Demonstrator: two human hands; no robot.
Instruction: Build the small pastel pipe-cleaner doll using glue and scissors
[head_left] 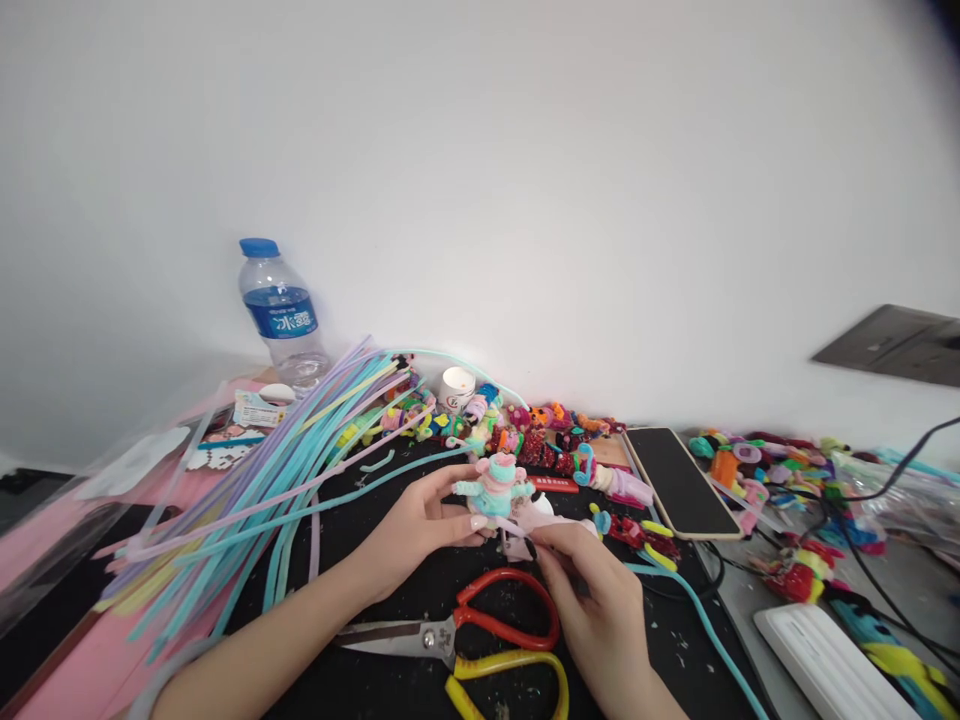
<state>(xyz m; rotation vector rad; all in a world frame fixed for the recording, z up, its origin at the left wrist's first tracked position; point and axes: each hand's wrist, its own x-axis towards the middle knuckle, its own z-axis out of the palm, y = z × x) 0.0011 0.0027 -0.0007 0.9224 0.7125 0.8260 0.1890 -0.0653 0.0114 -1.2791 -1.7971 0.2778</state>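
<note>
Between the thumb and fingers of my left hand is a small pipe-cleaner doll, upright, with a turquoise body and pink on its head. My right hand is closed in a pinch on a short pale lilac pipe cleaner at the doll's lower edge. Whether that piece is joined to the doll I cannot tell. Just below my hands lie open scissors with one red and one yellow handle, on a black mat.
A bundle of pastel pipe cleaners spreads at the left, before a water bottle. Several colourful pipe-cleaner figures line the wall, near a paper cup. To the right are a phone, a white power strip and black cables.
</note>
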